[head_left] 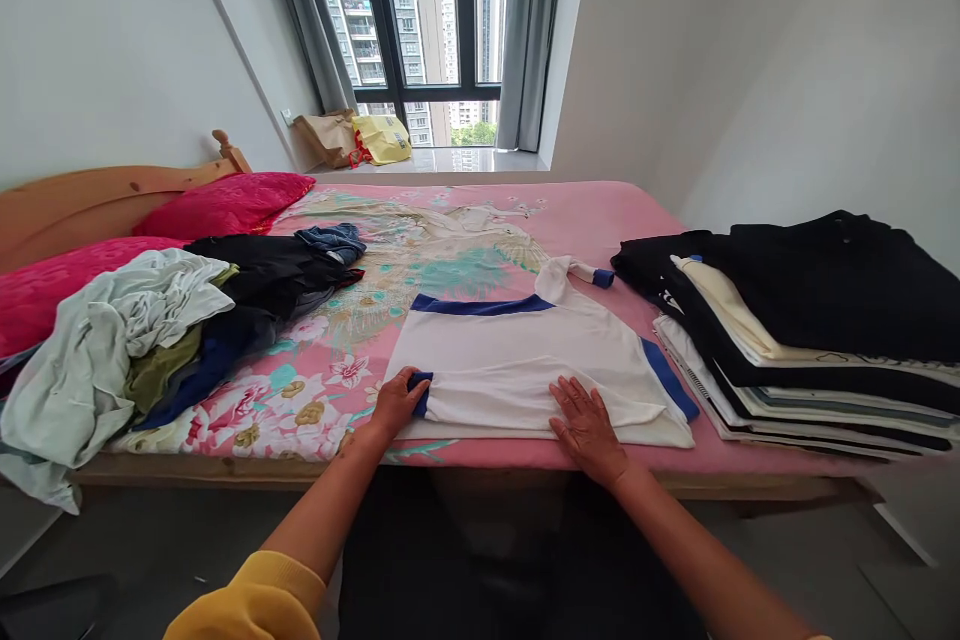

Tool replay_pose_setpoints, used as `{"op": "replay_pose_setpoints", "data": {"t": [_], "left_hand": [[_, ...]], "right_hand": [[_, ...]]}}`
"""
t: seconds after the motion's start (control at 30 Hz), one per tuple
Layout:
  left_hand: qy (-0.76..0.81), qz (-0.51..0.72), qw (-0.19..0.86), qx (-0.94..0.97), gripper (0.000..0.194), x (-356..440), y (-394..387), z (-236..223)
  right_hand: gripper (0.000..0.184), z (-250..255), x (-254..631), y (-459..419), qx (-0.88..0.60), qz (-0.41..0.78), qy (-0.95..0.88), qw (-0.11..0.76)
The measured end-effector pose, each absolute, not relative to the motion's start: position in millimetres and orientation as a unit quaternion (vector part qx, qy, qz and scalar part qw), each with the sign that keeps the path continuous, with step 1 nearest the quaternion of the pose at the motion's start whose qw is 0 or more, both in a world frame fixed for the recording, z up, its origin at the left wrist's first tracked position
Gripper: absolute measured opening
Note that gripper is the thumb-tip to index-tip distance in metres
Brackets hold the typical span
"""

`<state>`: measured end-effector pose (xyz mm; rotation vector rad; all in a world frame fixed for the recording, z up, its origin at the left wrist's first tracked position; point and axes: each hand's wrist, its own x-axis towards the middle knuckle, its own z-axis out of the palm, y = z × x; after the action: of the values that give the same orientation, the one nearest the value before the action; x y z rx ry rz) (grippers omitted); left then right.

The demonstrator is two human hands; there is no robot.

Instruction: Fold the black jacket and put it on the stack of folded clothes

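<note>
A white T-shirt (495, 360) with blue trim lies on the bed's near edge, its near side folded over lengthwise. My left hand (396, 402) is at the shirt's left end, fingers closed on the blue cuff of the folded sleeve. Flat on the cloth, fingers spread, rests my right hand (589, 428), right of the shirt's middle. The other sleeve (574, 272) sticks out at the far side, its blue cuff pointing right. Small wrinkles run across the folded layer between my hands.
A pink floral sheet (330, 400) covers the bed. On the left is a loose heap of clothes (150, 320) beside red pillows (232, 200). A tall stack of folded clothes (810, 350) stands at the right. Paper bags (382, 138) sit on the windowsill.
</note>
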<state>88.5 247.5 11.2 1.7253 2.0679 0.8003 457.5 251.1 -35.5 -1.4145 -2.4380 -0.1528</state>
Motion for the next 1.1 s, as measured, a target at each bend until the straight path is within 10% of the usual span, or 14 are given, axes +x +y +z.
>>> {"op": "replay_pose_setpoints", "data": {"t": [0.83, 1.1], "left_hand": [[0.66, 0.328, 0.029, 0.676, 0.031, 80.5, 215.7, 16.9], [0.636, 0.127, 0.014, 0.761, 0.043, 141.4, 240.7, -8.6]], "right_hand": [[0.041, -5.9, 466.6, 236.0, -0.497, -0.001, -0.835, 0.239], [0.046, 3.9, 403.8, 243.8, -0.44, 0.077, -0.882, 0.15]]}}
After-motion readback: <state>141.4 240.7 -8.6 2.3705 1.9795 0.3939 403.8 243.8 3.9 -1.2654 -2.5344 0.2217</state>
